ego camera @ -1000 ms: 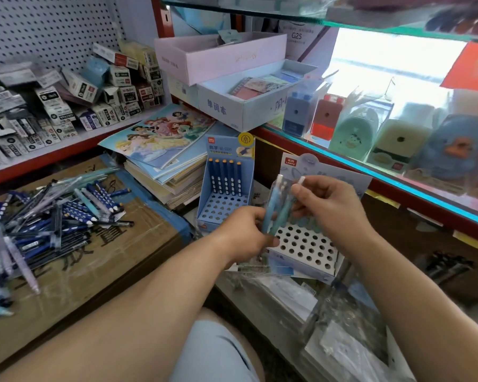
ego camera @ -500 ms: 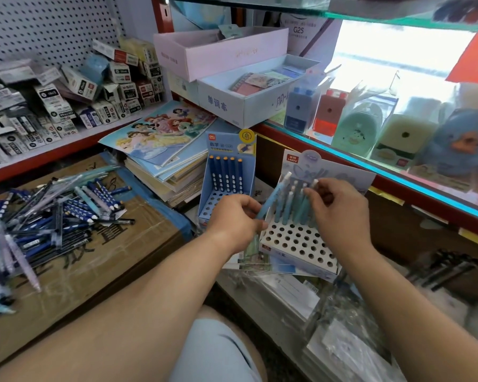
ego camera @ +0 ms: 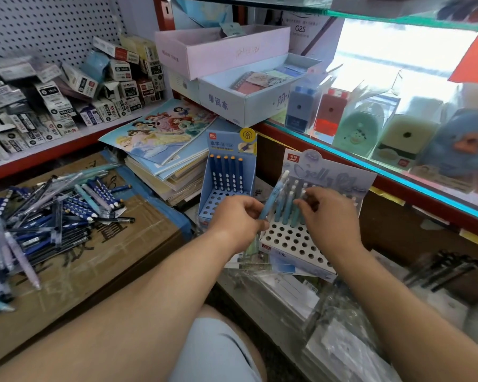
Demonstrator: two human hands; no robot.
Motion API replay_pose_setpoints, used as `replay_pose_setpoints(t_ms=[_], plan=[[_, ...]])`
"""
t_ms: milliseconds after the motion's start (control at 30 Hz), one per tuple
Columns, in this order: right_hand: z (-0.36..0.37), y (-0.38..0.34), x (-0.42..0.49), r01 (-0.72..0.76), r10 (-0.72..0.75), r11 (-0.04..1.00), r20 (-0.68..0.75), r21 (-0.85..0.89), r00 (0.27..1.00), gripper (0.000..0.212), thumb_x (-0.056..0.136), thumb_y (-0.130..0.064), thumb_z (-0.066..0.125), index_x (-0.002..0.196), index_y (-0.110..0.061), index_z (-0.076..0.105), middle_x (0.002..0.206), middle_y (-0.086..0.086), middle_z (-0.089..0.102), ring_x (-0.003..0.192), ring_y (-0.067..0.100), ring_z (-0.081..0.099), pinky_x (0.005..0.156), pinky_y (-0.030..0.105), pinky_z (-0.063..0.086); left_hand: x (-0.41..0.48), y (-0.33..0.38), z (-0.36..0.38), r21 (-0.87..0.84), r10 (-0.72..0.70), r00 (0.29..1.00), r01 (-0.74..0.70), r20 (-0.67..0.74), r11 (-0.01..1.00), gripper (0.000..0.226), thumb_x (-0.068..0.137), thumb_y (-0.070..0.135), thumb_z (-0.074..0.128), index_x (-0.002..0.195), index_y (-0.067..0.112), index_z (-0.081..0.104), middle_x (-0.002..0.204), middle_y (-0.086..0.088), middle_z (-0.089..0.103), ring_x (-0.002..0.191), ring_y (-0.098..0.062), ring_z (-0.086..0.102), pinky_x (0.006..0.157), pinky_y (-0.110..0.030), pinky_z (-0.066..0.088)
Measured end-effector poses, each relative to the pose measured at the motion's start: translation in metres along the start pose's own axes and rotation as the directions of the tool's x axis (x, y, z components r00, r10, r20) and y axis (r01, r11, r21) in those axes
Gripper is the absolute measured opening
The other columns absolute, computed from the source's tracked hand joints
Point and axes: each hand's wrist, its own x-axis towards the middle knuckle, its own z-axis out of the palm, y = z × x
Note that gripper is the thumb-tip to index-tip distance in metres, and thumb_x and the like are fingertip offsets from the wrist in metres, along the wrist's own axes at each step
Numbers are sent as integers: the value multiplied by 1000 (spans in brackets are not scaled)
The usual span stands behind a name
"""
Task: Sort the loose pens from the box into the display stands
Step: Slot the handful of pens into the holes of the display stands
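The left hand (ego camera: 239, 216), at the centre of the frame, was clamped on one pale blue pen (ego camera: 273, 197), held slanted with its cap toward the upper right. The right hand (ego camera: 326, 216), just beside it, had its fingertips closed among the pale blue pens (ego camera: 287, 208) standing in the white display stand (ego camera: 290, 241); whether it gripped one or only steadied them I could not tell. The step in hand looked like filling the back rows of that stand. The next move would likely call for tipping the held pen upright and lowering it into a free hole near the standing ones, without knocking them.

Left of it stood a blue display stand (ego camera: 226, 183) with a row of dark blue pens (ego camera: 228, 172). The loose pens (ego camera: 47, 216) lay heaped on the cardboard box (ego camera: 94, 260) at the left of the frame, well apart from the stands. Books (ego camera: 163, 150) were stacked behind, and plastic packets (ego camera: 301, 299) lay below the white stand. The right hand itself covered part of the stand's holes.
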Motion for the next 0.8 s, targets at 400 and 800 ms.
replay_pose_setpoints(t_ms=[400, 800], plan=[[-7, -3, -1, -102, 98, 994, 102, 28, 990, 22, 97, -41, 64, 108, -22, 63, 90, -10, 65, 77, 5, 62, 66, 23, 52, 2, -2, 3, -20, -31, 998, 32, 56, 999, 22, 84, 7, 80, 99, 22, 73, 96, 0, 74, 93, -17, 70, 91, -42, 60], [-47, -18, -6, -95, 61, 777, 76, 622, 995, 2, 96, -20, 66, 97, -22, 65, 89, -4, 68, 81, 2, 68, 69, 15, 57, 5, 29, 11, 206, 108, 982, -139, 158, 969, 33, 89, 18, 77, 121, 20, 69, 107, 2, 70, 96, -15, 68, 86, -36, 58]])
